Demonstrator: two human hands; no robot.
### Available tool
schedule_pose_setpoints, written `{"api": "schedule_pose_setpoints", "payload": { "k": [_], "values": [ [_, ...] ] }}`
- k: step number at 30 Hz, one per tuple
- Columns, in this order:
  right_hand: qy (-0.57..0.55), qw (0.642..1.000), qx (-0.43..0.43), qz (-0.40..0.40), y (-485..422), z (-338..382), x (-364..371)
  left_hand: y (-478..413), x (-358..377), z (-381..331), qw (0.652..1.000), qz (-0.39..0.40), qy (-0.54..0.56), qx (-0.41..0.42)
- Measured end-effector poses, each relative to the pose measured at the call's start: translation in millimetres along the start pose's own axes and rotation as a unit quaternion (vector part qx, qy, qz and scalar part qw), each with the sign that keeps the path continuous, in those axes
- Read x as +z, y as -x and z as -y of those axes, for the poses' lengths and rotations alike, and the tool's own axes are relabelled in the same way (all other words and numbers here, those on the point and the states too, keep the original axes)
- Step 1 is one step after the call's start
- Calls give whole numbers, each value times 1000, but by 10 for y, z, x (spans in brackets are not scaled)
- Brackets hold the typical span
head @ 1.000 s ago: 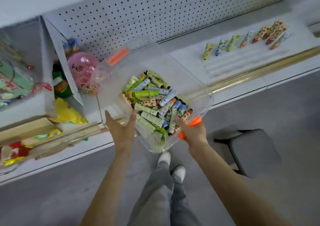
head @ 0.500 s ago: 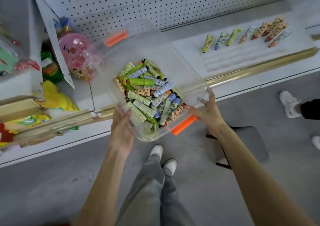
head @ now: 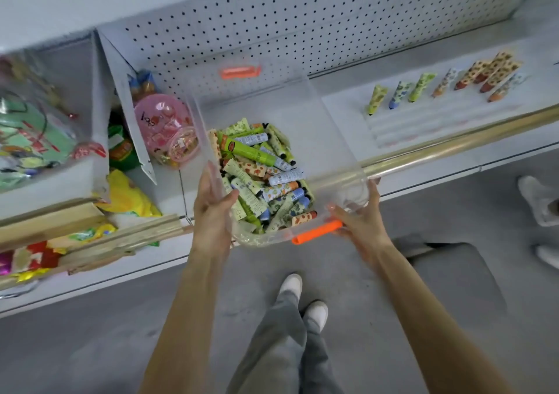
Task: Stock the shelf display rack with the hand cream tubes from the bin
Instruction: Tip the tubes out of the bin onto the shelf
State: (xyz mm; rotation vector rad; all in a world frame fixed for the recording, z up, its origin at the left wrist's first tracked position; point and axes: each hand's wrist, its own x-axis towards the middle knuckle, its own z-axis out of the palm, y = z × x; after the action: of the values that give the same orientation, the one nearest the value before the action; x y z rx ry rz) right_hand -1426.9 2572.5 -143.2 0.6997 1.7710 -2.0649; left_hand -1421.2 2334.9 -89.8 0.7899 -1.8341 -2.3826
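Bin (head: 272, 100) swung squarer to shelf (head: 348, 103), clear-walled — patterned tubes (head: 260, 182) heaped

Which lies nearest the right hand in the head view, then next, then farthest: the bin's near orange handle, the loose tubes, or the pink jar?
1. Near orange handle: beside the right hand, on the front of the bin.
2. Loose tubes: leftward, inside the bin.
3. Pink jar: far left, outside it.

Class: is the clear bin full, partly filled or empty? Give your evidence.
Partly filled: hand cream tubes pile up at the near end of the bin; its far end shows bare floor.
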Motion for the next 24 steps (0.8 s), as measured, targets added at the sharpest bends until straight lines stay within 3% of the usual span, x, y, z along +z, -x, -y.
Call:
{"api": "schedule_pose_setpoints", "payload": {
  "k": [19, 24],
  "values": [
    [-118, 978, 105, 136, -519, -124, 405, -451, 132, -531, 989, -58, -111, 76],
    [-172, 958, 142, 180, -653, -35, 410, -540, 220, -539, 978, -31, -180, 99]
  ]
}}
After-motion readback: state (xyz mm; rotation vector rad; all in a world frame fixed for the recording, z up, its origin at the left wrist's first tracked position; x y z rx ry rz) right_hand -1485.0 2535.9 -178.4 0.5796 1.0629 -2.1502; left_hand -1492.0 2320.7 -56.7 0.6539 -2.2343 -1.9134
